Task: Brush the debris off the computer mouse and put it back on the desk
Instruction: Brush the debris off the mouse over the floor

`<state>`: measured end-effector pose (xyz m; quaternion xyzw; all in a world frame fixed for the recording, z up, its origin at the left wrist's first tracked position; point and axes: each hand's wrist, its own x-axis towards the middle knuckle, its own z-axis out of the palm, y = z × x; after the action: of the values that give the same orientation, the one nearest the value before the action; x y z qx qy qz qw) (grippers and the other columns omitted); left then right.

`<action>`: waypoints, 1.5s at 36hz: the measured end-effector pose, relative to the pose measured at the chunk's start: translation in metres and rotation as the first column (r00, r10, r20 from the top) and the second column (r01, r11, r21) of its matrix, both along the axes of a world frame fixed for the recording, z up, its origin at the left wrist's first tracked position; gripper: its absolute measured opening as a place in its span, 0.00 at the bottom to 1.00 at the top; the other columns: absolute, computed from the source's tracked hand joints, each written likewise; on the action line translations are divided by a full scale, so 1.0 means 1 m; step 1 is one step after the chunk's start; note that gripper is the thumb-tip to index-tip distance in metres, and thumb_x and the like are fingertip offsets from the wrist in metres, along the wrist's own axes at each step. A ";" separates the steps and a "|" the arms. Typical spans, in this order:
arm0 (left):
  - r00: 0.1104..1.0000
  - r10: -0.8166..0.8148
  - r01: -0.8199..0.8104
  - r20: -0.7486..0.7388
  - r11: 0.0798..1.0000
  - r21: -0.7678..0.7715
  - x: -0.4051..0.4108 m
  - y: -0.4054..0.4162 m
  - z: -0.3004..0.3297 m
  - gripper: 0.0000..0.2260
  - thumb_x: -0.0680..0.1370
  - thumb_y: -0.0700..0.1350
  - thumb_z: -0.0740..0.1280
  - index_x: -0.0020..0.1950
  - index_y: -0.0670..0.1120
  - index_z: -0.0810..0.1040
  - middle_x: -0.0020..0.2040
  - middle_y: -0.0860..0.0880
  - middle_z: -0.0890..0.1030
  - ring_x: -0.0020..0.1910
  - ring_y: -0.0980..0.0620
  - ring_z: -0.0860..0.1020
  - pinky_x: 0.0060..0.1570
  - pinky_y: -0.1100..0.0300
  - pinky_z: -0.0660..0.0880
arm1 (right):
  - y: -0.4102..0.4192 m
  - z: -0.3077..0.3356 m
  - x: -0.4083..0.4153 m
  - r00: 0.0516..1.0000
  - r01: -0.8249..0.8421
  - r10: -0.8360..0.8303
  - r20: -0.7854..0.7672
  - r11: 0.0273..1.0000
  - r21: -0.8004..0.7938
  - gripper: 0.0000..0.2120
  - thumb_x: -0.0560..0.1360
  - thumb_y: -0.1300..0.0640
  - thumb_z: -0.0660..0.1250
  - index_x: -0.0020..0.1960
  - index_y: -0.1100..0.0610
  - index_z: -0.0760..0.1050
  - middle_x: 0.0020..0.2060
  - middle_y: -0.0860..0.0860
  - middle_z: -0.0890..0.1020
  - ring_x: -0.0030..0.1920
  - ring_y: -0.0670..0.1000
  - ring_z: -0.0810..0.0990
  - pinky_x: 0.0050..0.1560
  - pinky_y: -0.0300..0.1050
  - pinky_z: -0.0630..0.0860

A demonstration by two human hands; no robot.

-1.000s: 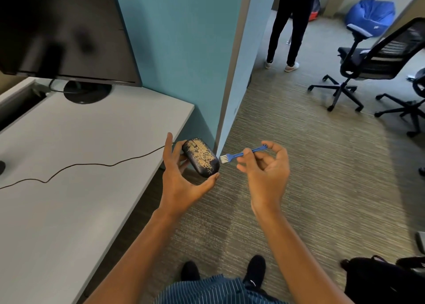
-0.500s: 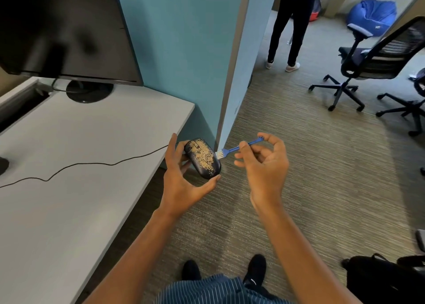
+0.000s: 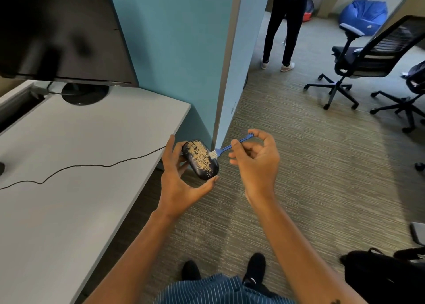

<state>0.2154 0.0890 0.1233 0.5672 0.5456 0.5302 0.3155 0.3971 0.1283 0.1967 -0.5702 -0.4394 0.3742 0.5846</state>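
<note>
From the head camera, much is cut off. The monitor [image 3: 62, 34] runs out of frame at the top and left, its screen dark with only blurred reflections. A person [image 3: 285, 25] standing beyond the partition [image 3: 232, 62] shows only from the waist down. A black bag [image 3: 386, 278] at the lower right is partly out of frame, and whether anything is in it I cannot tell. The recessed slot at the desk's far left edge [image 3: 16, 110] is dark inside; I cannot see what it holds. Two office chairs [image 3: 368, 57] stand on the carpet, the further right one cropped.

My left hand [image 3: 181, 179] holds the computer mouse [image 3: 200, 159] in the air, just past the desk [image 3: 80, 165] corner and over the carpet. My thumb presses its near end and my fingers [image 3: 170, 152] wrap behind its far side, mostly hidden by the mouse itself. Tan debris [image 3: 200, 156] speckles the mouse's dark top. Its cable [image 3: 92, 165] trails back across the desk and leaves the frame at left.

My right hand [image 3: 255, 161] pinches the handle of the small blue brush [image 3: 230, 146] between thumb and fingertips, the other fingers curled loosely. The pale bristles touch the mouse's right upper edge, among the debris. The handle's end is partly hidden behind my fingers.
</note>
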 end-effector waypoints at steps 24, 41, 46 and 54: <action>1.000 0.006 -0.006 0.005 1.000 -0.011 -0.003 -0.004 0.001 0.66 0.68 0.46 0.92 0.93 0.49 0.49 0.83 0.68 0.68 0.84 0.53 0.74 0.79 0.48 0.78 | -0.011 0.005 -0.007 0.996 -0.030 0.026 0.080 0.998 0.053 0.19 0.80 0.60 0.79 0.66 0.48 0.76 0.42 0.49 0.90 0.38 0.50 0.91 0.43 0.54 0.90; 1.000 0.006 -0.005 -0.005 0.998 0.057 -0.003 -0.001 0.002 0.63 0.67 0.45 0.91 0.91 0.37 0.55 0.80 0.82 0.60 0.83 0.59 0.73 0.77 0.51 0.78 | -0.028 0.008 -0.002 0.995 0.080 -0.075 -0.058 0.993 0.092 0.20 0.81 0.63 0.78 0.65 0.48 0.75 0.44 0.52 0.90 0.40 0.52 0.91 0.42 0.45 0.89; 0.999 0.018 -0.018 0.032 1.000 0.006 0.000 -0.003 0.004 0.65 0.68 0.47 0.91 0.92 0.50 0.50 0.83 0.67 0.68 0.85 0.51 0.73 0.80 0.48 0.77 | -0.041 0.006 -0.009 0.999 -0.041 0.044 -0.013 0.988 0.147 0.19 0.81 0.61 0.78 0.66 0.48 0.76 0.44 0.53 0.90 0.39 0.52 0.91 0.43 0.44 0.88; 1.000 0.028 -0.028 0.013 1.000 0.008 -0.003 -0.001 0.002 0.64 0.68 0.44 0.91 0.92 0.49 0.51 0.82 0.74 0.65 0.85 0.52 0.72 0.80 0.39 0.77 | -0.041 -0.006 -0.002 1.000 0.009 -0.007 -0.012 0.994 0.111 0.20 0.81 0.61 0.78 0.65 0.44 0.75 0.44 0.51 0.90 0.41 0.52 0.91 0.45 0.45 0.89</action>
<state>0.2124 0.0882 0.1253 0.5573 0.5493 0.5405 0.3092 0.3950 0.0876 0.1911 -0.5364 -0.4537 0.3503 0.6194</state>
